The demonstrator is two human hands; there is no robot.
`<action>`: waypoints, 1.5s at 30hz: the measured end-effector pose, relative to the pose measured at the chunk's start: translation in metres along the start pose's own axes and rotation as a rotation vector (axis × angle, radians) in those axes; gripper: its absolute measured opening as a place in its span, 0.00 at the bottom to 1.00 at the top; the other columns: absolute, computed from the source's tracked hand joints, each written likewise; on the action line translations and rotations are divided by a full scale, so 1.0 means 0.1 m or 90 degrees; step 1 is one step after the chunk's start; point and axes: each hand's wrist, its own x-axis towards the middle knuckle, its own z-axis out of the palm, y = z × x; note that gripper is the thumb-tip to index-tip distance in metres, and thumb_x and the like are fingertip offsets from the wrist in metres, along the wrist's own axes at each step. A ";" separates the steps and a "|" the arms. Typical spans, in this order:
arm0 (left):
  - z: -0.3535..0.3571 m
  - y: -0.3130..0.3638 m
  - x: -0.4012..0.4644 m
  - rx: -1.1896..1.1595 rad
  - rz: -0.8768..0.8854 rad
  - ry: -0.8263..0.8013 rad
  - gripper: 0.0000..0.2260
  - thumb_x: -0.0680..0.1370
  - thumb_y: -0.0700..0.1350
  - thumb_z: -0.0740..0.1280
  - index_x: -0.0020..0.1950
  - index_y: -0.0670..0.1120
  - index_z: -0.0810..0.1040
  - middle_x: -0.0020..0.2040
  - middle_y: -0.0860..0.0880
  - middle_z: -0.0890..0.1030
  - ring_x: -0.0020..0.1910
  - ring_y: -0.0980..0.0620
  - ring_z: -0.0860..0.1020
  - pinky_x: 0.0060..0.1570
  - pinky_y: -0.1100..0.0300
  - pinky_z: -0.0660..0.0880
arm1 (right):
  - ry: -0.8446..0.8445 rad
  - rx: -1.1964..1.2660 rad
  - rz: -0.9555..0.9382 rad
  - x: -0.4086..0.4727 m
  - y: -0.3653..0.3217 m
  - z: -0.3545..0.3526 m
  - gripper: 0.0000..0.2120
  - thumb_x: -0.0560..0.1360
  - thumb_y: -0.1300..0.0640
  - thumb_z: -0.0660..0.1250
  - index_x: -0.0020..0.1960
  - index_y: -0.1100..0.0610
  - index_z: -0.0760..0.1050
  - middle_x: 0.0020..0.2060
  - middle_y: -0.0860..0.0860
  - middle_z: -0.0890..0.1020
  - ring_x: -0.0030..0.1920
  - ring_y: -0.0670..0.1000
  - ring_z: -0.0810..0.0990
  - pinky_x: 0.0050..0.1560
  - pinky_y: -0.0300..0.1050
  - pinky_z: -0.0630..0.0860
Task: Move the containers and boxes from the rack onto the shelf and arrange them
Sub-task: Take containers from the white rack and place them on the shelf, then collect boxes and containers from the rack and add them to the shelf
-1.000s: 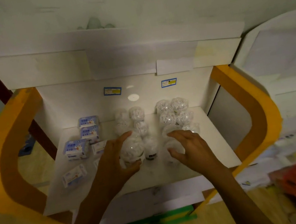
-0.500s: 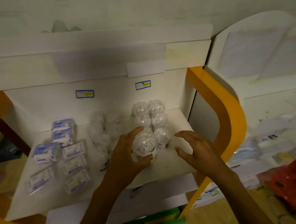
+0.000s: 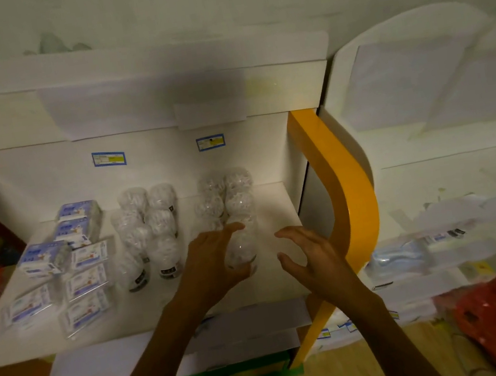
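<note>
Left hand (image 3: 211, 263) curled round clear round container (image 3: 240, 249) on white shelf (image 3: 162, 308): thumb under base, fingertips over top. Right hand (image 3: 311, 257) at container's 3 o'clock, fingers spread, loosely bent, apart from it. At 12 o'clock: more clear containers (image 3: 225, 196). At 9 o'clock: second container group (image 3: 149, 232), then blue-white boxes (image 3: 64, 249).

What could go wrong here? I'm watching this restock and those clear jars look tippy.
The left hand grips a clear jar close in front of the right jar group; setting it down carelessly could topple them like skittles. The right hand hovers open and apart, so it gives no support if the jar slips.
</note>
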 end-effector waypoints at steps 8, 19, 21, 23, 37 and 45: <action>0.22 -0.21 0.04 0.174 0.044 -0.021 0.32 0.62 0.65 0.71 0.64 0.57 0.69 0.57 0.53 0.76 0.62 0.50 0.68 0.63 0.45 0.62 | -0.008 -0.017 0.035 -0.02 0.00 0.05 0.21 0.74 0.43 0.59 0.63 0.51 0.73 0.59 0.47 0.78 0.59 0.45 0.75 0.59 0.45 0.75; 0.12 -0.21 0.04 0.207 0.144 -0.025 0.33 0.61 0.59 0.75 0.63 0.50 0.73 0.59 0.46 0.77 0.60 0.43 0.72 0.61 0.41 0.67 | 0.018 -0.066 0.104 -0.27 -0.21 -0.10 0.21 0.75 0.43 0.59 0.64 0.51 0.72 0.62 0.48 0.77 0.61 0.48 0.75 0.60 0.42 0.73; 0.10 -0.13 0.03 0.185 0.162 -0.024 0.32 0.61 0.57 0.75 0.63 0.49 0.73 0.59 0.46 0.77 0.61 0.42 0.72 0.60 0.41 0.68 | 0.017 -0.097 0.103 -0.37 -0.22 -0.16 0.20 0.75 0.45 0.61 0.64 0.51 0.72 0.62 0.48 0.77 0.60 0.49 0.75 0.58 0.42 0.73; 0.07 0.00 0.00 0.152 0.181 -0.029 0.29 0.63 0.56 0.71 0.63 0.49 0.73 0.59 0.46 0.77 0.60 0.43 0.73 0.58 0.42 0.70 | 0.023 -0.128 0.106 -0.48 -0.21 -0.22 0.20 0.75 0.45 0.60 0.64 0.51 0.72 0.61 0.48 0.78 0.59 0.49 0.76 0.56 0.41 0.73; 0.39 1.44 -0.10 0.019 0.339 -0.102 0.24 0.67 0.57 0.66 0.61 0.52 0.71 0.55 0.49 0.79 0.53 0.48 0.77 0.48 0.52 0.75 | 0.097 -0.228 0.236 -1.38 0.33 -0.98 0.21 0.76 0.44 0.61 0.67 0.49 0.69 0.64 0.48 0.75 0.63 0.51 0.73 0.58 0.50 0.75; 1.10 2.40 0.13 0.048 0.328 -0.131 0.26 0.69 0.60 0.61 0.64 0.51 0.72 0.57 0.52 0.77 0.55 0.51 0.74 0.50 0.54 0.75 | 0.117 -0.245 0.249 -1.77 1.06 -1.84 0.20 0.77 0.45 0.61 0.67 0.50 0.70 0.64 0.48 0.75 0.62 0.50 0.74 0.59 0.50 0.74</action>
